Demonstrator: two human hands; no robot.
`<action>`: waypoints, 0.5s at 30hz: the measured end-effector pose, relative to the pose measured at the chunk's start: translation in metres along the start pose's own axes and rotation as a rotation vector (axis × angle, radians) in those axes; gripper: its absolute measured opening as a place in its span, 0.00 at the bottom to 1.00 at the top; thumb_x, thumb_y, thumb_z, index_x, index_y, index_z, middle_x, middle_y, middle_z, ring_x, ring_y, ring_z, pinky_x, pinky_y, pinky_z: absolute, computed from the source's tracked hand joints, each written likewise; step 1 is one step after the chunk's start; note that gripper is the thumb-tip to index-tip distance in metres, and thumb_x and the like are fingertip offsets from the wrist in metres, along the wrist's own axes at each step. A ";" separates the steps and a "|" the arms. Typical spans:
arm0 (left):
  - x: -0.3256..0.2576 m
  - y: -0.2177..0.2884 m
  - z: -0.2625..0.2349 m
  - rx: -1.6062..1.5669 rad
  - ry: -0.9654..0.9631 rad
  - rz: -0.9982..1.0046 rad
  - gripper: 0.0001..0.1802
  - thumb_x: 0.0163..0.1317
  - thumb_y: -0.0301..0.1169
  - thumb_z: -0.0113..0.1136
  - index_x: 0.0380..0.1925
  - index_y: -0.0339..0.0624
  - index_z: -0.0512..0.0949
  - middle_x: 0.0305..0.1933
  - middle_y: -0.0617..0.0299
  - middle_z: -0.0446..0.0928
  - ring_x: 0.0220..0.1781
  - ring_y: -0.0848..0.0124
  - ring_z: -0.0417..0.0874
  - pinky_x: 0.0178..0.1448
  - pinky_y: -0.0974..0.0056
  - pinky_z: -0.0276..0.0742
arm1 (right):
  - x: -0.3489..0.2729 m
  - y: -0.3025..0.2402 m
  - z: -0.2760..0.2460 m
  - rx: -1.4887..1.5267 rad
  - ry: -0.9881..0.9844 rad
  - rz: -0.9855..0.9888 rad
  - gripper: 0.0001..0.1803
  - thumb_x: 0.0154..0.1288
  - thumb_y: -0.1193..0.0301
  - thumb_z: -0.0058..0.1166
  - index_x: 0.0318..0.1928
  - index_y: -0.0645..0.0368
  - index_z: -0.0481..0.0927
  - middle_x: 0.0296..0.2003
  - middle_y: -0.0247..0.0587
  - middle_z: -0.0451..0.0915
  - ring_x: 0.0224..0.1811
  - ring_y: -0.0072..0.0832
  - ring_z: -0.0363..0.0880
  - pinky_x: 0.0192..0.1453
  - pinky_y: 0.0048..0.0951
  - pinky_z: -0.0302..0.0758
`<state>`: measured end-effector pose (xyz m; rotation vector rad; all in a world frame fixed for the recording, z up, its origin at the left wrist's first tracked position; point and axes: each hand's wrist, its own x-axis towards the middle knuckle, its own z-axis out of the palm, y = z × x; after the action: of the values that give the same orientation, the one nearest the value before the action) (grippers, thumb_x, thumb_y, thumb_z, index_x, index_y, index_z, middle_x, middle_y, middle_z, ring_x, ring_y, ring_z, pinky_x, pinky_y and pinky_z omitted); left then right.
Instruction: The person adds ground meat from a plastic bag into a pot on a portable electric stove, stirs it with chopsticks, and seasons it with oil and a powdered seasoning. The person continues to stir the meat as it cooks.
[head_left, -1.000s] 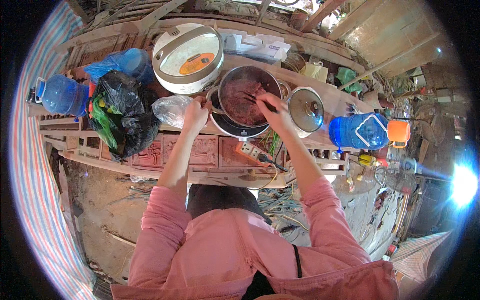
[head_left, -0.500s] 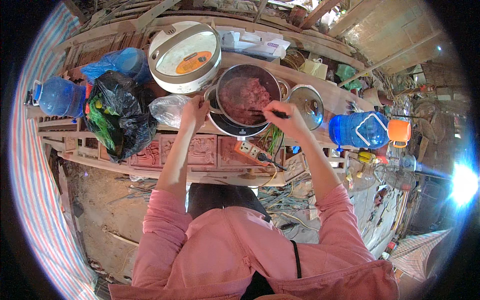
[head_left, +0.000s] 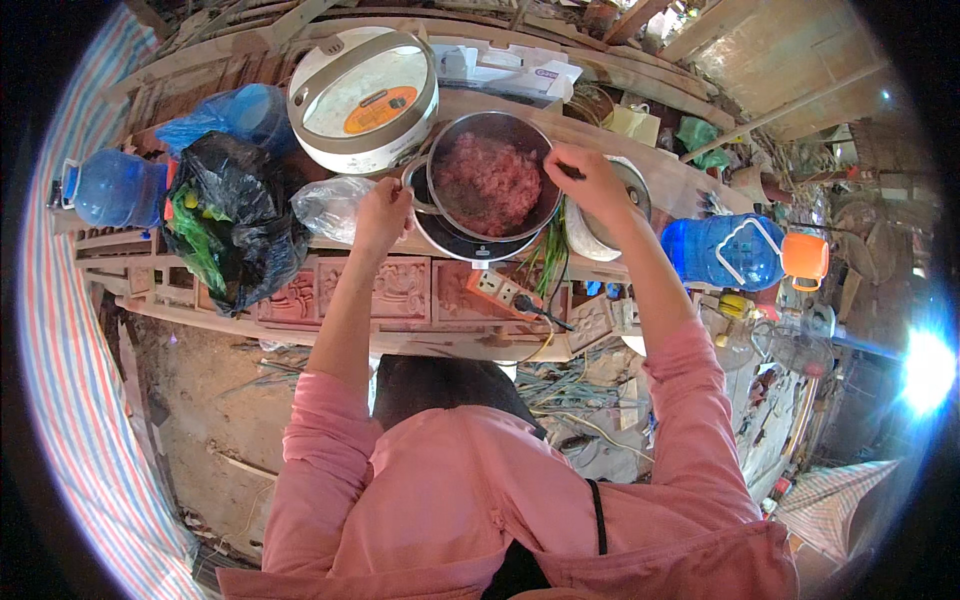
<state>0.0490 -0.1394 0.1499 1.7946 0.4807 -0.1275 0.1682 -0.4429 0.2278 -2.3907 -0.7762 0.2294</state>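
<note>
Pinching the left handle of a metal pot point(head_left: 530, 128) with the left hand point(head_left: 383, 213), with thumb and fingertips pressed together. Gripping a dark utensil point(head_left: 570, 172) with the right hand point(head_left: 592, 187) at the right rim of the pot, with fingers bent inward and bunched; cannot tell the finger placement in detail, nor the full form of the utensil. Location of pot: on top of a black-and-white hot plate point(head_left: 481, 253), near the middle of a wooden bench point(head_left: 460, 345). Contents of pot: crumbled pinkish meat point(head_left: 492, 180). Behind and left of pot: a white rice cooker point(head_left: 362, 105) with a brown handle. Just beside the left hand: a clear plastic bag point(head_left: 328, 208); farther left, a black plastic bag point(head_left: 272, 228). Right of pot, partly behind the right hand and forearm: a glass lid point(head_left: 637, 187). In front of hot plate: green stalks point(head_left: 547, 258) and an orange-and-white power strip point(head_left: 500, 293). Farther right: a blue water jug point(head_left: 710, 250), lying on its side.
</note>
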 end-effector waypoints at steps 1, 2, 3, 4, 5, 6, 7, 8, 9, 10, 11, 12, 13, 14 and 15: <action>0.000 0.000 0.001 -0.009 0.009 -0.003 0.10 0.72 0.31 0.53 0.35 0.37 0.76 0.20 0.63 0.74 0.17 0.75 0.74 0.20 0.66 0.65 | -0.010 -0.004 -0.006 -0.027 -0.048 0.048 0.08 0.67 0.70 0.59 0.40 0.63 0.80 0.28 0.41 0.80 0.34 0.24 0.82 0.42 0.30 0.76; 0.001 0.000 0.002 -0.018 0.023 -0.020 0.10 0.72 0.32 0.53 0.34 0.37 0.76 0.20 0.63 0.74 0.18 0.75 0.74 0.20 0.66 0.65 | -0.018 -0.009 -0.008 -0.083 -0.084 0.130 0.08 0.66 0.71 0.59 0.40 0.63 0.80 0.28 0.41 0.80 0.34 0.24 0.82 0.41 0.30 0.76; 0.001 0.000 0.003 -0.024 0.038 -0.037 0.10 0.73 0.32 0.53 0.34 0.36 0.76 0.20 0.63 0.74 0.18 0.75 0.75 0.20 0.66 0.65 | -0.025 -0.014 -0.005 0.043 -0.129 0.198 0.07 0.67 0.71 0.58 0.39 0.63 0.80 0.27 0.37 0.81 0.33 0.22 0.83 0.39 0.27 0.77; 0.002 -0.001 0.004 -0.016 0.043 -0.034 0.11 0.73 0.32 0.53 0.34 0.36 0.77 0.19 0.63 0.74 0.17 0.75 0.74 0.20 0.66 0.65 | -0.031 -0.019 -0.001 0.209 -0.132 0.225 0.08 0.67 0.70 0.58 0.39 0.62 0.80 0.28 0.38 0.81 0.34 0.23 0.83 0.41 0.28 0.77; 0.002 -0.002 0.005 -0.006 0.050 -0.032 0.11 0.73 0.32 0.53 0.34 0.36 0.77 0.19 0.63 0.74 0.17 0.75 0.74 0.19 0.66 0.65 | -0.032 -0.025 0.010 0.335 -0.144 0.304 0.08 0.66 0.69 0.59 0.38 0.62 0.80 0.29 0.39 0.82 0.35 0.24 0.84 0.42 0.29 0.77; 0.002 -0.004 0.005 -0.006 0.055 -0.022 0.11 0.74 0.32 0.53 0.34 0.36 0.77 0.19 0.63 0.74 0.17 0.75 0.74 0.19 0.66 0.65 | -0.032 -0.029 0.021 0.450 -0.181 0.401 0.09 0.66 0.69 0.59 0.38 0.62 0.80 0.30 0.41 0.83 0.36 0.24 0.84 0.44 0.30 0.77; 0.003 -0.005 0.005 0.011 0.049 -0.031 0.12 0.73 0.33 0.54 0.35 0.35 0.78 0.19 0.62 0.76 0.16 0.74 0.75 0.20 0.65 0.67 | -0.027 -0.031 0.031 0.581 -0.142 0.396 0.09 0.68 0.69 0.59 0.39 0.63 0.81 0.30 0.35 0.83 0.36 0.20 0.84 0.46 0.26 0.77; 0.004 -0.007 0.004 0.018 0.038 -0.030 0.13 0.72 0.34 0.56 0.37 0.34 0.79 0.19 0.61 0.77 0.16 0.73 0.76 0.20 0.64 0.68 | -0.023 -0.031 0.041 0.589 -0.064 0.322 0.09 0.69 0.69 0.59 0.39 0.63 0.81 0.31 0.35 0.83 0.37 0.20 0.84 0.46 0.26 0.78; 0.005 -0.008 0.005 0.025 0.025 -0.026 0.14 0.72 0.35 0.57 0.38 0.33 0.80 0.20 0.60 0.78 0.15 0.72 0.77 0.20 0.63 0.70 | -0.018 -0.030 0.049 0.604 0.017 0.233 0.08 0.70 0.69 0.58 0.39 0.63 0.81 0.31 0.34 0.83 0.37 0.20 0.84 0.47 0.25 0.78; 0.005 -0.010 0.005 -0.001 0.030 -0.034 0.14 0.72 0.35 0.57 0.38 0.33 0.80 0.20 0.60 0.78 0.15 0.72 0.77 0.20 0.64 0.70 | -0.014 -0.027 0.053 0.615 0.100 0.144 0.08 0.71 0.69 0.58 0.40 0.63 0.81 0.31 0.34 0.83 0.37 0.20 0.84 0.47 0.25 0.78; 0.006 -0.011 0.005 -0.027 0.036 -0.040 0.14 0.72 0.35 0.57 0.38 0.33 0.80 0.20 0.60 0.78 0.15 0.73 0.77 0.20 0.64 0.70 | -0.012 -0.022 0.053 0.770 0.140 0.209 0.08 0.72 0.68 0.58 0.42 0.61 0.82 0.34 0.34 0.84 0.39 0.21 0.84 0.47 0.25 0.78; 0.006 -0.012 0.005 -0.065 0.031 -0.061 0.13 0.72 0.35 0.56 0.38 0.33 0.79 0.20 0.60 0.78 0.15 0.73 0.76 0.20 0.64 0.70 | -0.011 -0.016 0.052 0.701 0.080 0.290 0.08 0.72 0.70 0.58 0.42 0.62 0.82 0.35 0.34 0.83 0.40 0.22 0.85 0.48 0.25 0.79; 0.007 -0.012 0.004 -0.033 0.024 -0.025 0.13 0.72 0.35 0.56 0.38 0.33 0.79 0.20 0.60 0.78 0.15 0.73 0.76 0.19 0.65 0.70 | -0.015 -0.009 0.044 0.659 0.021 0.311 0.07 0.72 0.71 0.58 0.43 0.63 0.82 0.37 0.34 0.83 0.41 0.23 0.85 0.49 0.24 0.80; 0.007 -0.012 0.003 -0.013 0.004 -0.006 0.13 0.73 0.34 0.56 0.38 0.33 0.79 0.20 0.60 0.78 0.15 0.74 0.76 0.19 0.65 0.70 | -0.019 -0.003 0.038 0.600 -0.100 0.386 0.07 0.72 0.72 0.58 0.44 0.64 0.82 0.38 0.35 0.83 0.42 0.24 0.86 0.50 0.24 0.81; 0.007 -0.011 0.002 0.011 -0.011 -0.007 0.12 0.73 0.34 0.56 0.38 0.33 0.79 0.20 0.60 0.78 0.15 0.74 0.76 0.19 0.65 0.70 | -0.021 0.003 0.031 0.682 -0.088 0.516 0.07 0.72 0.72 0.59 0.44 0.63 0.82 0.38 0.35 0.83 0.41 0.24 0.86 0.50 0.25 0.81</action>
<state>0.0512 -0.1376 0.1371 1.8019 0.4787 -0.1450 0.1418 -0.4419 0.2007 -1.8761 -0.0597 0.6899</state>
